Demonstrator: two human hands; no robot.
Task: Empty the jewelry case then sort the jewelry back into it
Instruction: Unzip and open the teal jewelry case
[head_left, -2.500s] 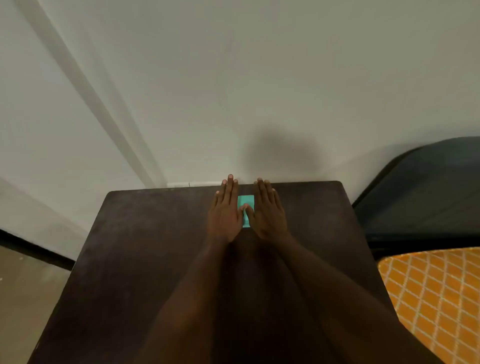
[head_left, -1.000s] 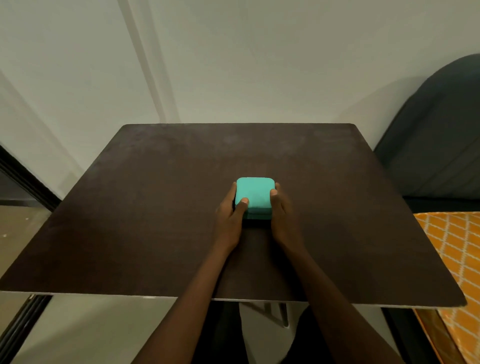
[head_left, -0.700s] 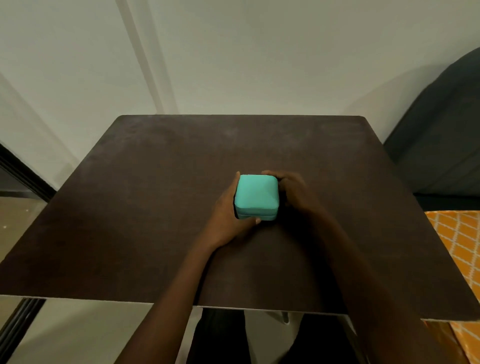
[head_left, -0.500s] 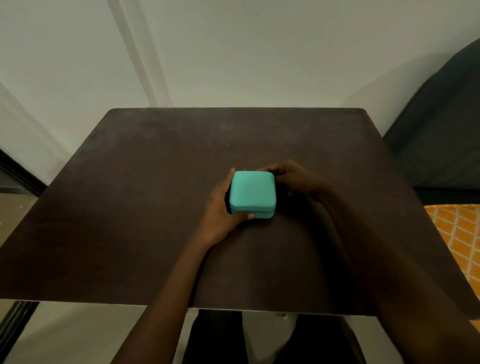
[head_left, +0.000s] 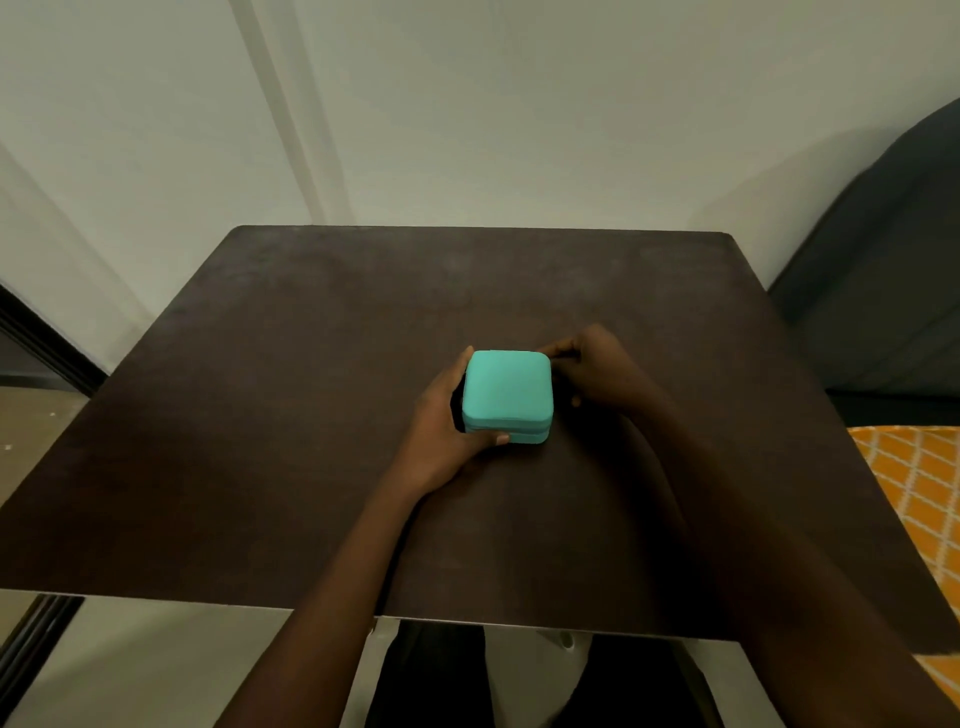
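Note:
A small square teal jewelry case (head_left: 506, 392) with rounded corners sits closed in the middle of the dark brown table (head_left: 260, 415). My left hand (head_left: 444, 431) wraps its left side, thumb along the front edge. My right hand (head_left: 597, 371) is against the case's right far corner, fingers pinched together there; what they pinch is too small to make out. No jewelry is visible.
A pale wall stands just behind the table's far edge. A dark upholstered seat (head_left: 883, 291) is at the right, and an orange patterned cushion (head_left: 914, 483) lies beside the table's right edge. The table's near edge is close to my body.
My hands went from flat beside the case to gripping it. My right hand moved from the case's right side round to its far right corner; the left hand kept its hold.

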